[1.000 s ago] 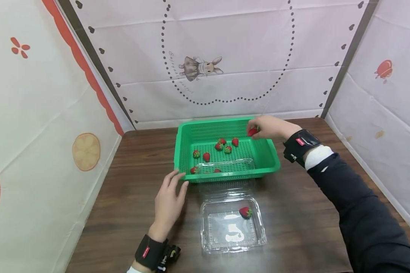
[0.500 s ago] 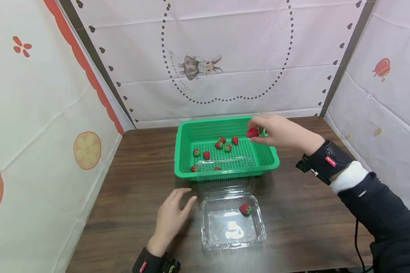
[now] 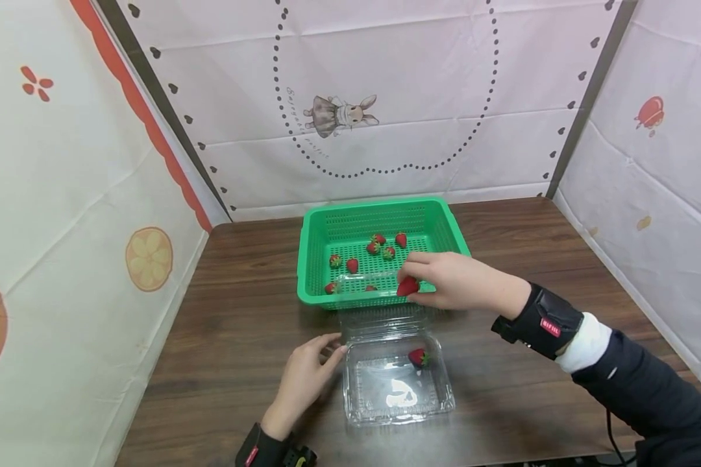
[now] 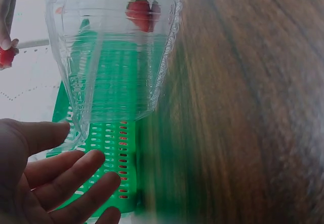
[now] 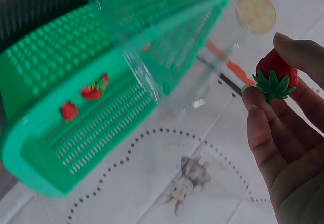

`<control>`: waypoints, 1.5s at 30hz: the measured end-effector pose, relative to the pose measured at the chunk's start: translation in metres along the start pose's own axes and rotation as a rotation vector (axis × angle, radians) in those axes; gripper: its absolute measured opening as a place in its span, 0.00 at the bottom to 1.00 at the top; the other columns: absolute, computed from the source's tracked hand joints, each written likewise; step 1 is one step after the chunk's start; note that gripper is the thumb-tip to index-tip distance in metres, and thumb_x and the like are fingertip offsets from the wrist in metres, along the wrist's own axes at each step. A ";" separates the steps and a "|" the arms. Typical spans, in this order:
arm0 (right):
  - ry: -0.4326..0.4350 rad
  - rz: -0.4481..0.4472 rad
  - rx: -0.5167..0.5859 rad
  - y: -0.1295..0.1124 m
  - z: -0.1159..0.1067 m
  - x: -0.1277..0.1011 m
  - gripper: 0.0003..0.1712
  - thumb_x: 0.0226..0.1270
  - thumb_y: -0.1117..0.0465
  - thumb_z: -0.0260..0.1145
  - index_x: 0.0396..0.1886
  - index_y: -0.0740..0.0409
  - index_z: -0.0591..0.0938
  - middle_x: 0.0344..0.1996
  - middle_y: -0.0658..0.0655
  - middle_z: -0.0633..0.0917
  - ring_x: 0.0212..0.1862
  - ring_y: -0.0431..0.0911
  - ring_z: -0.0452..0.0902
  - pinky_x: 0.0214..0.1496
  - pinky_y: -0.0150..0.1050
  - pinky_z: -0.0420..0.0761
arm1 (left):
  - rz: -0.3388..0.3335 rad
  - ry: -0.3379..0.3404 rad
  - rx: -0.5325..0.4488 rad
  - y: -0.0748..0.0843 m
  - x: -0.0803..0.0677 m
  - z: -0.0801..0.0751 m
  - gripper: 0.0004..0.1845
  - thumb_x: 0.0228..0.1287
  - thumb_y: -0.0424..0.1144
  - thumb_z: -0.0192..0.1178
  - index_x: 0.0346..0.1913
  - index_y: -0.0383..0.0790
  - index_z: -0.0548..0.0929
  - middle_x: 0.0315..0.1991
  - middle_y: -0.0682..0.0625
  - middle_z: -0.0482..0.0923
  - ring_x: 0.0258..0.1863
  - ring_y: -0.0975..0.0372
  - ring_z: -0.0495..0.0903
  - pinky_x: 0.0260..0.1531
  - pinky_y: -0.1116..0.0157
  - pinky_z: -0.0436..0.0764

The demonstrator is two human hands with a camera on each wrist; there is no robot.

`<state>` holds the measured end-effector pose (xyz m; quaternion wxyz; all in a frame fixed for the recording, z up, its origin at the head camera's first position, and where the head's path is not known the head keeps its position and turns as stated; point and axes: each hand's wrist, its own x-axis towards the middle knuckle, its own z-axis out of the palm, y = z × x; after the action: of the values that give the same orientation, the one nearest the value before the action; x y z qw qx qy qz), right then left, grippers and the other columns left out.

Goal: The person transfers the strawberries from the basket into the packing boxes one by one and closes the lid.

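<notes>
My right hand [image 3: 452, 280] pinches a strawberry [image 3: 407, 286] over the front right of the green basket [image 3: 312, 224]. In the right wrist view its red body and green leaves [image 5: 275, 84] show between thumb and fingers. My left hand [image 3: 305, 373] is beside the left edge of a clear plastic clamshell box [image 3: 350, 389]. Its fingers are relaxed and the thumb is near the box's rim; whether they touch it I cannot tell. One strawberry [image 3: 418, 357] lies in the box's tray. The box's raised lid [image 3: 385, 292] overlaps the basket's front.
Inside the basket several strawberries [image 3: 352, 266] are scattered, some seen through the clear lid. The brown wooden table [image 3: 222, 324] is bordered by printed white cloth [image 3: 385, 155] behind and at both sides. A black cable [image 3: 614, 438] hangs at the lower right.
My right hand has carried the strawberry from the basket's right rear toward its front, nearer the box. My left hand has moved from the basket's left front corner to the box's left side.
</notes>
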<state>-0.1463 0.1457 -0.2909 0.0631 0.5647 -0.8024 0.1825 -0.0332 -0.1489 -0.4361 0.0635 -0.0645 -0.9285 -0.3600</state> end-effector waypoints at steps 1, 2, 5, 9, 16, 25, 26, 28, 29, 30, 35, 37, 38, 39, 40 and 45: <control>-0.008 -0.003 0.001 -0.001 0.003 0.000 0.13 0.64 0.59 0.75 0.46 0.53 0.82 0.40 0.48 0.79 0.40 0.37 0.80 0.42 0.34 0.83 | 0.000 -0.003 -0.001 0.000 0.000 0.001 0.16 0.70 0.45 0.66 0.52 0.38 0.87 0.38 0.52 0.86 0.35 0.64 0.85 0.37 0.64 0.85; -0.013 -0.006 0.001 -0.002 0.006 0.000 0.13 0.64 0.59 0.75 0.45 0.53 0.82 0.40 0.48 0.79 0.39 0.38 0.79 0.41 0.34 0.82 | -0.003 -0.007 -0.001 0.000 0.000 0.001 0.15 0.70 0.45 0.65 0.51 0.38 0.87 0.38 0.52 0.86 0.35 0.64 0.85 0.37 0.65 0.85; -0.027 -0.005 0.012 -0.006 0.016 -0.001 0.12 0.64 0.60 0.75 0.44 0.53 0.82 0.39 0.47 0.80 0.38 0.39 0.79 0.41 0.34 0.82 | -0.012 -0.022 0.002 0.000 0.000 0.002 0.14 0.71 0.46 0.64 0.49 0.40 0.88 0.38 0.51 0.87 0.31 0.66 0.83 0.34 0.66 0.83; -0.056 -0.016 0.004 -0.012 0.035 -0.002 0.12 0.63 0.59 0.75 0.44 0.52 0.83 0.38 0.47 0.81 0.38 0.39 0.80 0.41 0.32 0.82 | -0.046 -0.040 -0.019 0.001 -0.001 0.003 0.14 0.72 0.47 0.63 0.47 0.41 0.89 0.40 0.49 0.88 0.24 0.71 0.80 0.28 0.68 0.80; -0.145 -0.063 -0.075 -0.027 0.082 -0.011 0.15 0.60 0.54 0.77 0.43 0.51 0.83 0.35 0.44 0.82 0.36 0.34 0.79 0.38 0.26 0.80 | -0.085 -0.058 -0.043 0.002 0.000 0.004 0.13 0.71 0.47 0.63 0.46 0.42 0.90 0.38 0.52 0.88 0.22 0.71 0.76 0.26 0.69 0.77; -0.221 -0.096 -0.218 -0.031 0.124 -0.020 0.12 0.57 0.54 0.77 0.34 0.46 0.80 0.30 0.41 0.77 0.35 0.36 0.76 0.35 0.30 0.78 | -0.074 -0.033 -0.019 0.002 -0.002 0.006 0.12 0.71 0.47 0.64 0.44 0.43 0.90 0.36 0.53 0.88 0.23 0.71 0.77 0.27 0.69 0.78; -0.218 -0.104 -0.236 -0.031 0.125 -0.021 0.12 0.56 0.54 0.77 0.33 0.45 0.80 0.30 0.41 0.77 0.35 0.36 0.76 0.35 0.31 0.78 | -0.070 -0.030 -0.014 0.002 -0.002 0.006 0.12 0.71 0.47 0.63 0.44 0.44 0.90 0.36 0.53 0.88 0.25 0.71 0.78 0.28 0.69 0.78; -0.211 -0.109 -0.255 -0.030 0.129 -0.022 0.12 0.56 0.54 0.76 0.33 0.45 0.80 0.30 0.41 0.78 0.37 0.37 0.76 0.37 0.31 0.78 | -0.065 -0.027 -0.010 0.001 -0.002 0.007 0.12 0.71 0.48 0.63 0.44 0.44 0.90 0.37 0.54 0.88 0.27 0.71 0.79 0.29 0.68 0.79; -0.207 -0.111 -0.263 -0.030 0.131 -0.022 0.11 0.56 0.54 0.76 0.33 0.45 0.80 0.30 0.41 0.78 0.37 0.37 0.76 0.37 0.31 0.78 | -0.064 -0.027 -0.011 0.000 -0.002 0.007 0.12 0.71 0.48 0.63 0.44 0.44 0.90 0.37 0.54 0.88 0.26 0.71 0.78 0.29 0.68 0.79; -0.203 -0.111 -0.273 -0.031 0.132 -0.022 0.11 0.56 0.54 0.76 0.33 0.45 0.80 0.30 0.41 0.79 0.37 0.37 0.76 0.37 0.31 0.77 | -0.063 -0.028 -0.011 0.000 -0.002 0.007 0.12 0.72 0.48 0.63 0.44 0.44 0.90 0.37 0.54 0.88 0.26 0.71 0.78 0.29 0.68 0.79; -0.198 -0.129 -0.434 -0.035 0.141 -0.026 0.06 0.61 0.54 0.71 0.33 0.44 0.81 0.31 0.42 0.80 0.36 0.38 0.76 0.37 0.31 0.77 | -0.045 -0.016 -0.011 0.000 -0.002 0.007 0.12 0.72 0.48 0.63 0.44 0.44 0.90 0.37 0.53 0.88 0.25 0.72 0.79 0.29 0.69 0.79; -0.195 -0.139 -0.508 -0.037 0.143 -0.027 0.04 0.63 0.53 0.70 0.34 0.44 0.82 0.31 0.42 0.81 0.37 0.38 0.77 0.38 0.31 0.77 | -0.037 -0.010 -0.007 0.000 -0.001 0.008 0.11 0.71 0.47 0.63 0.43 0.45 0.90 0.37 0.54 0.88 0.26 0.73 0.79 0.29 0.69 0.80; -0.195 -0.144 -0.540 -0.038 0.144 -0.027 0.04 0.62 0.54 0.70 0.35 0.43 0.82 0.32 0.42 0.81 0.38 0.39 0.78 0.39 0.32 0.77 | -0.034 -0.007 -0.007 0.000 -0.001 0.008 0.11 0.71 0.47 0.63 0.43 0.45 0.90 0.38 0.53 0.88 0.26 0.73 0.80 0.30 0.69 0.80; -0.191 -0.143 -0.556 -0.039 0.146 -0.027 0.04 0.63 0.53 0.70 0.35 0.43 0.83 0.32 0.42 0.81 0.38 0.39 0.78 0.40 0.32 0.76 | -0.031 -0.004 -0.005 0.000 -0.001 0.007 0.11 0.71 0.47 0.64 0.43 0.45 0.90 0.38 0.53 0.88 0.26 0.73 0.80 0.30 0.69 0.80; -0.188 -0.139 -0.561 -0.040 0.146 -0.027 0.04 0.63 0.53 0.70 0.35 0.43 0.82 0.32 0.42 0.81 0.38 0.39 0.79 0.40 0.33 0.76 | -0.028 -0.001 -0.003 0.000 -0.001 0.007 0.10 0.71 0.46 0.64 0.43 0.45 0.90 0.38 0.53 0.88 0.26 0.73 0.80 0.30 0.69 0.80; -0.187 -0.113 -0.539 -0.042 0.148 -0.025 0.04 0.68 0.51 0.68 0.35 0.43 0.83 0.31 0.43 0.81 0.38 0.39 0.78 0.39 0.34 0.76 | -0.028 -0.002 0.014 0.000 0.000 0.005 0.10 0.71 0.46 0.64 0.44 0.44 0.90 0.38 0.52 0.88 0.25 0.72 0.79 0.30 0.68 0.80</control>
<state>-0.0828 0.1011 -0.4266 0.1465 0.5856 -0.7917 -0.0940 -0.0339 -0.1449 -0.4396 0.0580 -0.0517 -0.9318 -0.3545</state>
